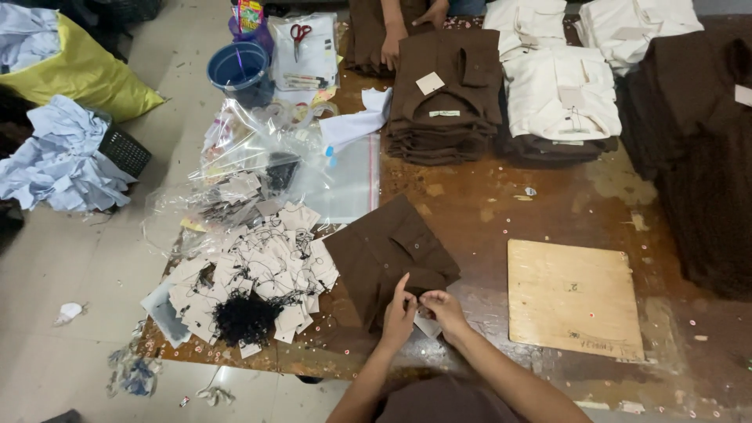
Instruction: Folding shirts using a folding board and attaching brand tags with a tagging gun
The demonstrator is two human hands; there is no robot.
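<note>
Near the front edge of the tabletop [486,211], one folded brown shirt [389,254] lies alone. The person's left hand [399,313] and right hand [443,309] meet at its near hem, each grip pinched narrow on the cloth and a small paper tag [427,327]. One heap of tags [258,274] with black strings sits toward the left edge. One plywood board [573,298] lies to the right. At the far edge stand one stack of brown shirts [446,102] and three cream stacks [560,90], where another person's two hands [392,43] rest.
</note>
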